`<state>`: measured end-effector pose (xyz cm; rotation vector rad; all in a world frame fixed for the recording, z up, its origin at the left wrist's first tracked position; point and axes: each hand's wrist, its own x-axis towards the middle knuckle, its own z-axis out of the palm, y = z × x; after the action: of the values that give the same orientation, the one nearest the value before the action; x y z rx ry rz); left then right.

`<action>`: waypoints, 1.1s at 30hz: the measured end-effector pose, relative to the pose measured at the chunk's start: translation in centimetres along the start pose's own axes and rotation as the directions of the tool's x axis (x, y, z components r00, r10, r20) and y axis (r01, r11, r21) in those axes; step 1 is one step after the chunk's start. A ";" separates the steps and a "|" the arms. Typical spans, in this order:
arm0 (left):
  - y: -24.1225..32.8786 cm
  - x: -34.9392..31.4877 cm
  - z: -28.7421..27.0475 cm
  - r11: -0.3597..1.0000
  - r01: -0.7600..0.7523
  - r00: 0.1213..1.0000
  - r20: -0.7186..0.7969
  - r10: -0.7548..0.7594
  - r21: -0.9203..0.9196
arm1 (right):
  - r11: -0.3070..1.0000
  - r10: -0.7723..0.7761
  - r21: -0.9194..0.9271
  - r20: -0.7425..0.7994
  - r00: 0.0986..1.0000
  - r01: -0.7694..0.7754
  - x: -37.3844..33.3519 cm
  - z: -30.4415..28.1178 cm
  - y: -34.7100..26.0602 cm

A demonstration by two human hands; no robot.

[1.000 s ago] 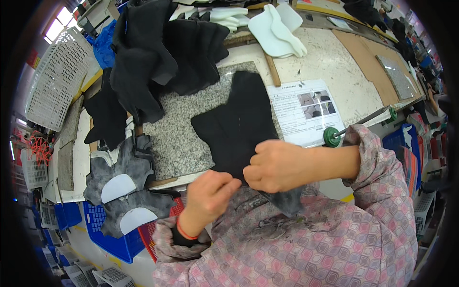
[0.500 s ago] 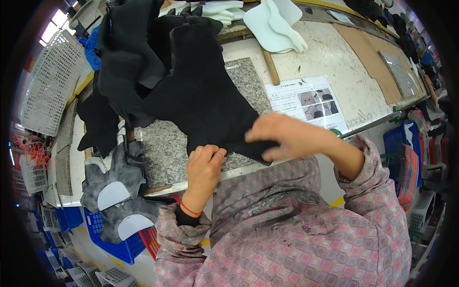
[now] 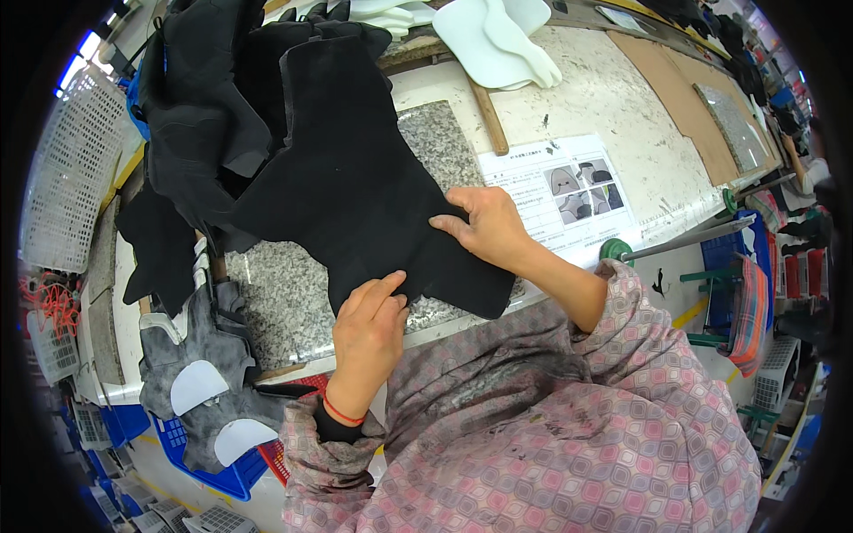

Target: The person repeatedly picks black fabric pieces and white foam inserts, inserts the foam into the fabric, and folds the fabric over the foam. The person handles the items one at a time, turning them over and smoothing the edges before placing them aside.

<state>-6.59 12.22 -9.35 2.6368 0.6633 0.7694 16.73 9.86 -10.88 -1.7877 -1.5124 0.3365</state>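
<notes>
A large black cut piece of fabric or foam (image 3: 355, 178) lies spread over a speckled granite slab (image 3: 275, 284) on the worktable. My left hand (image 3: 369, 329) rests on its near edge with fingers stretched out flat. At the right edge of the piece, my right hand (image 3: 493, 226) has its thumb and forefinger apart, touching the black surface; its other fingers are partly hidden. More black pieces (image 3: 195, 124) are heaped at the far left, and the spread piece reaches up against them.
Grey parts with white half-round patches (image 3: 200, 386) hang off the left table edge above a blue basket (image 3: 222, 480). Right of the slab are a printed sheet (image 3: 560, 191) and a wooden handle (image 3: 489, 120). White curved pieces (image 3: 493, 40) lie behind. A metal bar (image 3: 693, 240) juts out rightward.
My right hand has moved up and left from the near right corner, which now lies flat and uncovered. My left hand's fingers have straightened. The whole view has shifted slightly.
</notes>
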 end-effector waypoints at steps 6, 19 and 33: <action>1.3 2.9 0.4 0.982 0.080 0.995 0.041 -0.088 0.172 | 0.997 -0.072 -0.043 -0.078 0.994 0.069 1.0 1.3 0.3; 0.5 4.0 2.4 0.991 0.086 0.996 -0.011 -0.085 0.098 | 0.981 -0.005 0.195 0.091 0.996 -0.013 2.1 -0.8 0.7; 1.6 4.3 2.8 0.958 0.138 0.990 -0.015 -0.138 0.252 | 0.988 -0.147 0.028 -0.087 0.985 0.150 1.1 -0.2 0.9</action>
<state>-1.26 12.56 -9.12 2.7769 0.9935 0.6802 17.80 10.76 -11.09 -1.6311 -1.5596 0.2084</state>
